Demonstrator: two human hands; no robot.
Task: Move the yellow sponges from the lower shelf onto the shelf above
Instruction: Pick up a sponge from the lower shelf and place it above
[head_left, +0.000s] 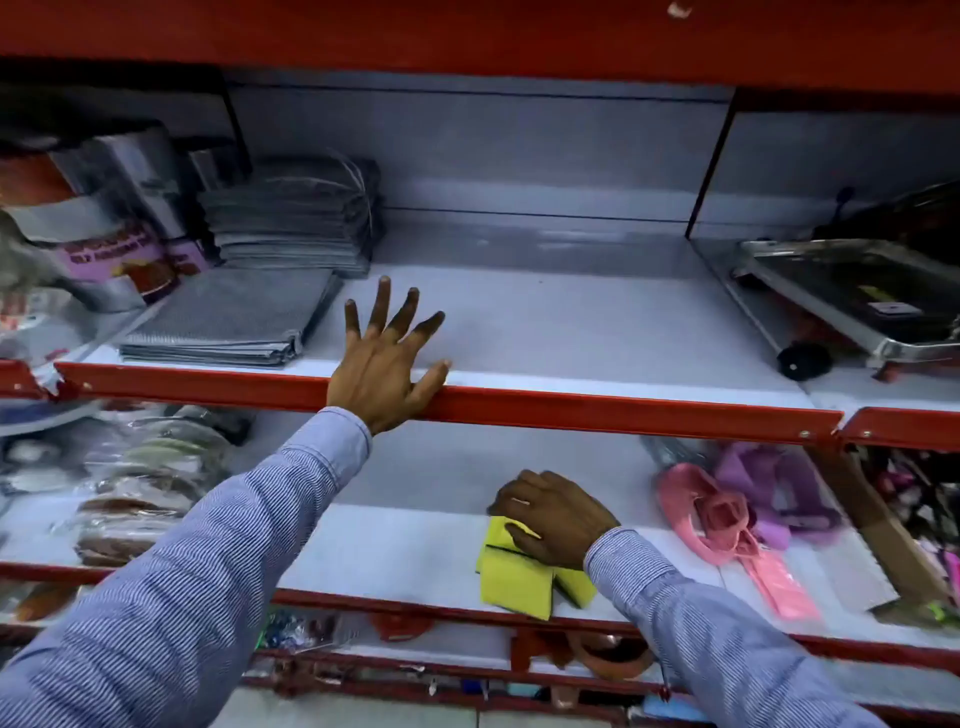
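A person in a blue striped shirt reaches into a red-framed store rack with both hands. The left hand lies spread and released on the upper shelf, fingers fanned toward 12 o'clock, the heel of the palm over the red front lip. The right hand presses down on the yellow sponges on the lower shelf, fingers curled over the top of the pile; whether it grips a sponge or only rests on it cannot be told. The sponges sit near the shelf's front edge, at 5 o'clock from the left hand, lying flat and overlapping. The front one's long axis runs roughly from 11 to 5 o'clock; a dark scouring layer shows along one edge. At 10 o'clock from the left hand lie stacks of folded grey cloths. At 3 o'clock on the upper level stands a steel tray. Pink plastic goods lie at 3 o'clock from the sponges, apart from them.
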